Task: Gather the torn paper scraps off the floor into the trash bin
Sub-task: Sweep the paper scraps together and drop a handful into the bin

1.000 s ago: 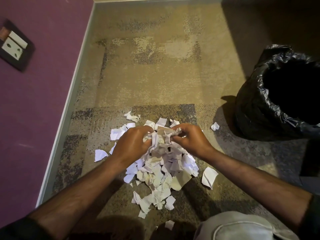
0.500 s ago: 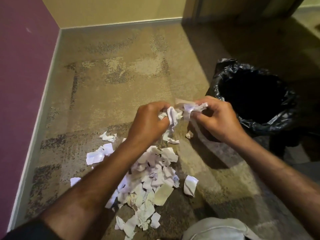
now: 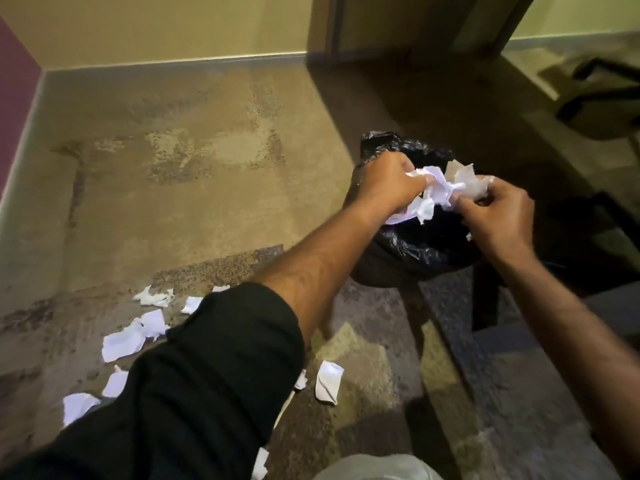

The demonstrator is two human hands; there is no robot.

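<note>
A bunch of white torn paper scraps point(image 3: 441, 192) is held between both hands, right over the mouth of the trash bin point(image 3: 408, 252), which is lined with a black plastic bag. My left hand point(image 3: 386, 185) grips the bunch from the left, my right hand point(image 3: 495, 216) from the right. More white scraps point(image 3: 124, 341) lie on the carpet at lower left, partly hidden under my left forearm and black sleeve. One single scrap point(image 3: 327, 381) lies near the middle bottom.
Patterned brown carpet covers the floor. A purple wall point(image 3: 14, 81) runs along the left, a yellow wall point(image 3: 156, 26) at the back. Dark furniture legs point(image 3: 485, 299) stand right of the bin. My knee point(image 3: 374, 469) shows at the bottom edge.
Both hands lifted a bunch of scraps off the floor pile and carried it to the right and up, over the bin. The view turned right with them.
</note>
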